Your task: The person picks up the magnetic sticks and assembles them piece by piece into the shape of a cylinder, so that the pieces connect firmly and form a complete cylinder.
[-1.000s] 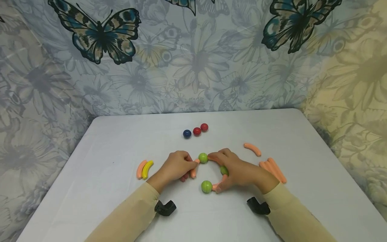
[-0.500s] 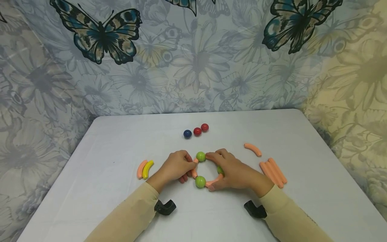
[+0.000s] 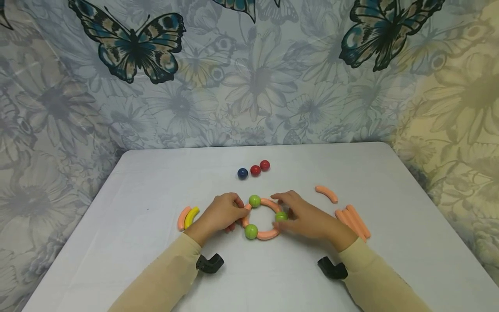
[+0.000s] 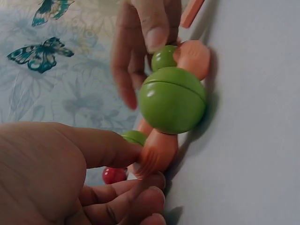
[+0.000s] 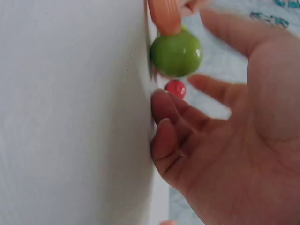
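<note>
Three green balls, one at the front (image 3: 251, 232), one at the back (image 3: 254, 201) and one on the right (image 3: 281, 216), alternate with curved orange rods in a closed ring on the table. One curved orange rod (image 3: 268, 235) forms the ring's front right side. My left hand (image 3: 221, 214) pinches the left orange rod (image 4: 159, 152) between thumb and fingers. Beside the right green ball, my right hand (image 3: 309, 219) has its thumb and fingers spread. In the right wrist view its palm shows nothing held, with the green ball (image 5: 177, 52) just past the fingers.
A blue ball (image 3: 242, 173) and two red balls (image 3: 255, 170) lie toward the back of the white table (image 3: 156, 186). Left of the left hand are a yellow curved rod (image 3: 191, 216) and an orange one (image 3: 183, 217). More orange rods (image 3: 356, 220) lie at the right.
The front green ball and its rod have moved left to meet the left rod, closing the ring. My right hand has loosened from the ring and drawn back slightly right.
</note>
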Action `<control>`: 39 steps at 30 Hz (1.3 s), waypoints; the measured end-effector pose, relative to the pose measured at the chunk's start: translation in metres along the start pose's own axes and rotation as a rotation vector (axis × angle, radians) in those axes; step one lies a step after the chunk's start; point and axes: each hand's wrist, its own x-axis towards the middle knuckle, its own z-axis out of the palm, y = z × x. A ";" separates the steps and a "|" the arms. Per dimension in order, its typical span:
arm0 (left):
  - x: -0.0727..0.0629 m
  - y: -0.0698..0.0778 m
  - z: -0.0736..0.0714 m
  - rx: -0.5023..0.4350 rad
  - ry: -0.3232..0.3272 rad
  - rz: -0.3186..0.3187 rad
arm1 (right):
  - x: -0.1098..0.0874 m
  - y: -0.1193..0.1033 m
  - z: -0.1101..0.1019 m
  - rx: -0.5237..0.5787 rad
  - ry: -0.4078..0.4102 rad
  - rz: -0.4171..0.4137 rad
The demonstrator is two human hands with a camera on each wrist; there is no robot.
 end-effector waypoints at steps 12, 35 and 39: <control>0.001 -0.003 -0.010 -0.002 -0.001 -0.005 | 0.005 0.006 0.000 -0.040 -0.002 -0.015; 0.007 -0.011 -0.006 0.057 0.107 0.065 | 0.003 0.000 0.005 -0.059 0.036 -0.019; 0.002 -0.014 -0.007 0.067 0.125 0.078 | 0.003 0.000 0.005 -0.059 0.050 -0.016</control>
